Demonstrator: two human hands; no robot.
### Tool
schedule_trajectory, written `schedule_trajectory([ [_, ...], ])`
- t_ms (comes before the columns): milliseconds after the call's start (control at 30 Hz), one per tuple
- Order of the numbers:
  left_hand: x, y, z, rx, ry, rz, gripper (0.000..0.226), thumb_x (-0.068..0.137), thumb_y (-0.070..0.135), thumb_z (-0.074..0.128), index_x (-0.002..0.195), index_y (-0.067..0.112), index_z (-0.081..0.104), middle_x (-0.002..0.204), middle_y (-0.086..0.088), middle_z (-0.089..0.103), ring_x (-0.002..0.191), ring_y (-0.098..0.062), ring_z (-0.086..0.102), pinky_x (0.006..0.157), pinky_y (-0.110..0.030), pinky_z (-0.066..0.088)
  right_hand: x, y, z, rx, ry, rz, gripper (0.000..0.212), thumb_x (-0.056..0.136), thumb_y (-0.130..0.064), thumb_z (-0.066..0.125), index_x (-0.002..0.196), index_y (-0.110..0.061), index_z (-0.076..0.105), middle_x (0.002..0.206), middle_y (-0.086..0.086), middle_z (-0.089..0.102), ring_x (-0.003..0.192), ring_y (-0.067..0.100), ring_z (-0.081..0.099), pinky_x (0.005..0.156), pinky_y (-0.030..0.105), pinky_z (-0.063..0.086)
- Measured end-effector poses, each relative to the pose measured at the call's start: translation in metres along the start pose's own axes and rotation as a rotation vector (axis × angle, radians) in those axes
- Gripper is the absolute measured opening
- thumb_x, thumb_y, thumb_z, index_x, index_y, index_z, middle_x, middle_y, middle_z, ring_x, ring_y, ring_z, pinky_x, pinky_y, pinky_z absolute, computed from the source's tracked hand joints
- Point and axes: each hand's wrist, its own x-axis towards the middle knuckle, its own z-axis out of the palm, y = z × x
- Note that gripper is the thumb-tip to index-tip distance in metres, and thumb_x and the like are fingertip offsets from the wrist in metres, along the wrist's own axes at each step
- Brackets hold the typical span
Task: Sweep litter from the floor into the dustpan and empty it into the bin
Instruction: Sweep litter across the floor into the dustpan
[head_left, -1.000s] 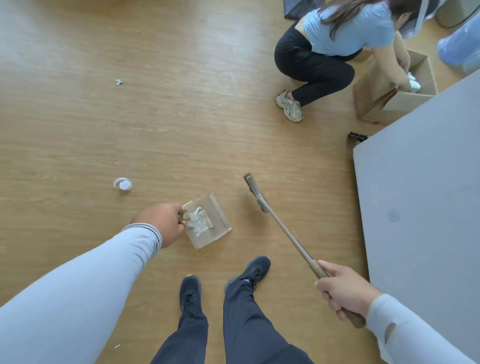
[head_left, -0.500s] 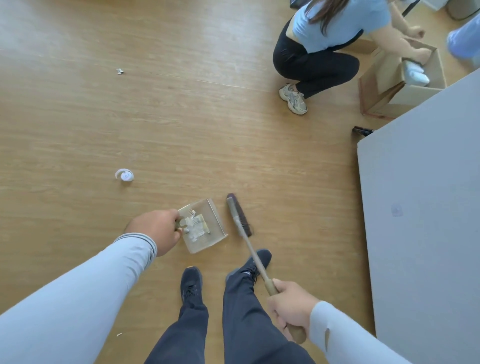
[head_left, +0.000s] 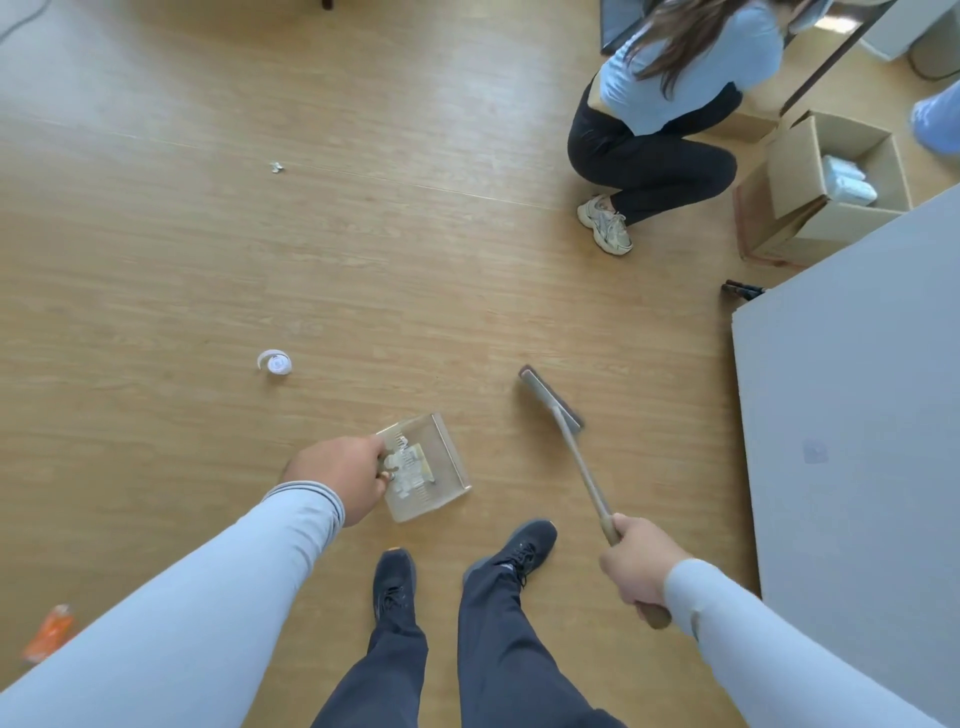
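My left hand (head_left: 340, 475) grips the handle of a clear dustpan (head_left: 441, 457) that holds crumpled white and yellow litter, just ahead of my feet. My right hand (head_left: 641, 566) is closed on the wooden handle of a brush (head_left: 550, 397), whose dark head hangs to the right of the pan, apart from it. A white curl of tape (head_left: 274, 362) lies on the wooden floor to the far left of the pan. A small silver scrap (head_left: 276, 167) lies farther off. An orange wrapper (head_left: 49, 631) shows at the lower left. No bin is in view.
A grey board (head_left: 852, 415) fills the right side. A crouching person (head_left: 660, 130) works at an open cardboard box (head_left: 826, 187) at the upper right. A small black object (head_left: 740, 288) lies by the board's corner. My shoes (head_left: 395, 577) stand below the pan.
The brush head has swung right and away from the dustpan's mouth. My right hand has moved right with it. The dustpan has stayed in my left hand.
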Motion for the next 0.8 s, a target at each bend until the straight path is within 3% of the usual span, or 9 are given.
schedule_trajectory([
  [167,-0.001,0.004,0.002,0.014,0.002,0.0,0.023,0.099,0.041,0.049,0.118,0.031,0.058,0.101,0.007,0.07,0.088,-0.02,0.067,0.072,-0.032,0.054,-0.005,-0.021,0.05,-0.06,-0.197,-0.022,0.049,0.085,-0.005,0.037,0.128,-0.024,0.049,0.072,0.009,0.056,0.062,0.026,0.054,0.059,0.031,0.047],
  [300,-0.005,0.002,0.005,-0.004,0.005,0.008,0.024,0.099,0.041,0.049,0.118,0.031,0.059,0.1,0.007,0.07,0.088,-0.02,0.068,0.071,-0.032,0.054,-0.027,0.004,0.021,0.254,-0.313,0.052,0.071,0.084,-0.004,0.048,0.148,-0.035,0.04,0.066,0.007,0.051,0.049,0.018,0.04,0.045,0.024,0.034],
  [433,-0.02,-0.011,0.009,-0.028,0.008,0.015,0.025,0.099,0.043,0.047,0.12,0.035,0.059,0.103,0.01,0.07,0.09,-0.019,0.068,0.066,-0.029,0.047,-0.061,0.02,-0.017,0.43,-0.277,0.038,0.065,0.09,-0.002,0.056,0.149,-0.028,0.045,0.07,0.01,0.052,0.047,0.016,0.038,0.043,0.021,0.028],
  [600,-0.048,-0.04,0.0,-0.215,0.029,-0.071,0.035,0.097,0.045,0.051,0.131,0.043,0.056,0.114,0.019,0.069,0.093,-0.014,0.065,0.068,-0.027,0.047,-0.086,0.008,-0.022,0.338,-0.142,-0.064,0.059,0.09,-0.003,0.054,0.138,-0.036,0.045,0.064,0.009,0.051,0.044,0.017,0.038,0.041,0.02,0.029],
  [800,-0.08,-0.069,-0.021,-0.33,0.081,-0.172,0.031,0.093,0.045,0.053,0.123,0.044,0.06,0.111,0.021,0.069,0.1,-0.015,0.068,0.075,-0.028,0.049,-0.082,-0.01,-0.023,0.234,-0.051,-0.067,0.044,0.087,-0.004,0.05,0.126,-0.022,0.056,0.059,0.008,0.043,0.042,0.018,0.037,0.045,0.022,0.029],
])
